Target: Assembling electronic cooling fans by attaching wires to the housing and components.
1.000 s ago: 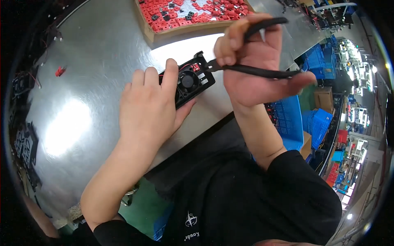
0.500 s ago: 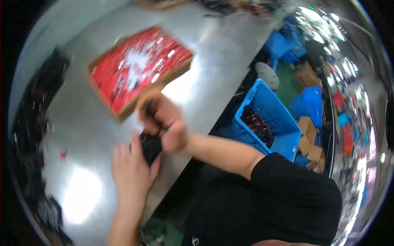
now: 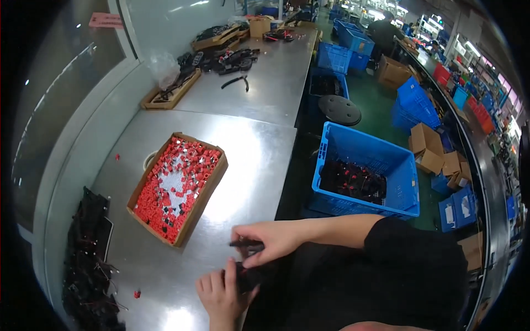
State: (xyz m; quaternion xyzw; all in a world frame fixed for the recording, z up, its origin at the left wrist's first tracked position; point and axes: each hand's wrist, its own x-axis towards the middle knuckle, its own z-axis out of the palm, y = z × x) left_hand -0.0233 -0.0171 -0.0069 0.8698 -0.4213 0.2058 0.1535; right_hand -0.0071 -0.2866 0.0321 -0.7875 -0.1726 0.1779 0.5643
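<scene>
My left hand [image 3: 221, 289] grips a small black device [image 3: 249, 275] at the near edge of the steel table [image 3: 248, 143]. My right hand [image 3: 270, 240] reaches in from the right, just above it, pinching a thin black tool [image 3: 243, 243] over the device. Both hands are close together at the table's front edge. The device is mostly hidden by my fingers.
A cardboard tray of red and black parts [image 3: 178, 186] lies left of my hands. A heap of black wired parts [image 3: 88, 259] sits at the far left. A blue crate holding black parts [image 3: 364, 176] stands on the floor to the right, with a black stool [image 3: 340, 109] behind.
The view has swung up and back, so the hands now look small and low in the picture. My right hand has come down to the device; my left hand still holds it.
</scene>
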